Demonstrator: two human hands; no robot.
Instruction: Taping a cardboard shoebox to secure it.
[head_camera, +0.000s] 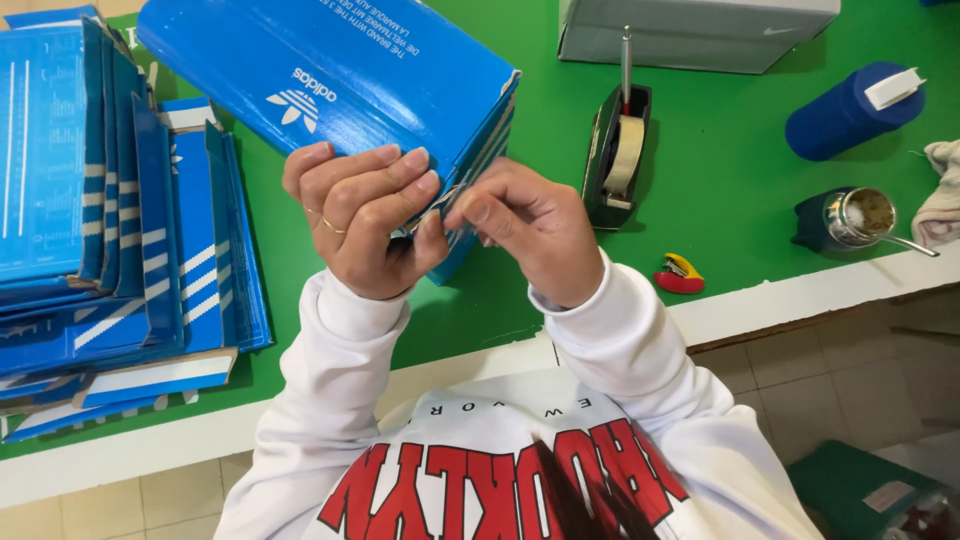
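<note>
1. the left hand (360, 215) curls its fingers over the near corner of a blue cardboard shoe box (340, 75), thumb and fingers closed on the box's edge.
2. the right hand (530, 225) meets it at the same corner, its fingertips pinched together on the folded edge of the box, just beside the left thumb.
3. the box is held tilted above the green table (740, 190), its far end reaching toward the top of the view.
4. to the left, a stack of flattened blue boxes (110, 220) fills the table up to its white front edge, near the left sleeve.
5. to the right of the hands stands a black tape dispenser (615, 150), then open green surface up to a small red and yellow item (680, 275) by the front edge.
6. farther right lie a blue cylinder (850, 110) and a metal-lidded jar (860, 218); a grey box (690, 30) sits at the far edge.
</note>
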